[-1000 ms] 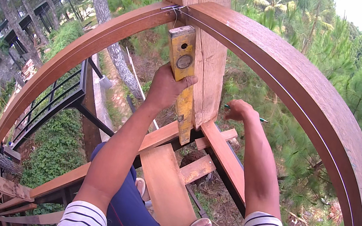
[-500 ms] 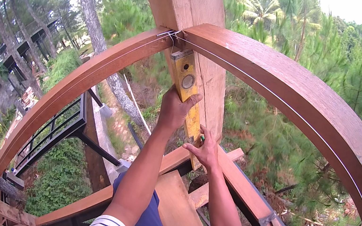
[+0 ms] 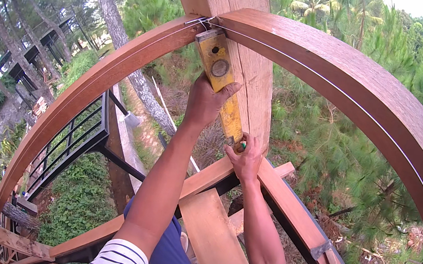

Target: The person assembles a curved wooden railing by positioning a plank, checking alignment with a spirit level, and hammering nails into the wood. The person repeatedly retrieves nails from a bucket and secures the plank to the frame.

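- The left hand (image 3: 207, 99) presses a yellow spirit level (image 3: 220, 84) flat against the left face of an upright wooden post (image 3: 247, 54), fingers wrapped over the level's middle.
- The right hand (image 3: 245, 158) pinches the level's lower end, fingers closed around it.
- The level runs slanted along the post, its top just under the curved wooden handrail (image 3: 364, 90).
- A black metal railing (image 3: 72, 145) stands left, well apart.

A long yellow metal spirit level (image 3: 222, 86) with a round vial window stands nearly upright, flat against the pale wooden post (image 3: 248, 77).
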A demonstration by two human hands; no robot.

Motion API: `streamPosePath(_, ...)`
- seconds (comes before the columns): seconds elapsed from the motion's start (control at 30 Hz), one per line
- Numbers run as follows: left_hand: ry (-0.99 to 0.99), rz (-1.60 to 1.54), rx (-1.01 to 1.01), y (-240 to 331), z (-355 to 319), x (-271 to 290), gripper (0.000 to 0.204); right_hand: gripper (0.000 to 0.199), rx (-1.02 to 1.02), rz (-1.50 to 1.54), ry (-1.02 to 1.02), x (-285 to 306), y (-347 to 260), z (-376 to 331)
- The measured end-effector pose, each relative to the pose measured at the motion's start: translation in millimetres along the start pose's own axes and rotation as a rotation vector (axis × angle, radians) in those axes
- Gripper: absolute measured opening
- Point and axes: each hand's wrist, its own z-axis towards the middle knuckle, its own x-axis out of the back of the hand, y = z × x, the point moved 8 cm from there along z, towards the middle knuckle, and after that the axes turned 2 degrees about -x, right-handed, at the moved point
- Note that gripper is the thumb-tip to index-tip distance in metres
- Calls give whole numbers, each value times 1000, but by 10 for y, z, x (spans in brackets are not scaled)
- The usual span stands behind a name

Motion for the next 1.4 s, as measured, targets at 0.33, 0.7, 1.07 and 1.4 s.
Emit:
streamPosePath(0.33, -54, 119, 30, -60, 65, -64, 40, 59, 19, -41, 68, 9, 155, 44)
streamPosePath(0.7, -89, -24, -30, -3, 72, -197, 27, 60, 22, -77, 94, 9, 207, 100)
streamPosePath(1.07, -106, -45, -96, -89, 107, -276, 24, 60, -38, -58, 52, -18, 312, 100)
streamPosePath(1.4, -99, -23, -61, -61, 73, -265, 23, 67, -14, -53, 78, -32, 322, 72)
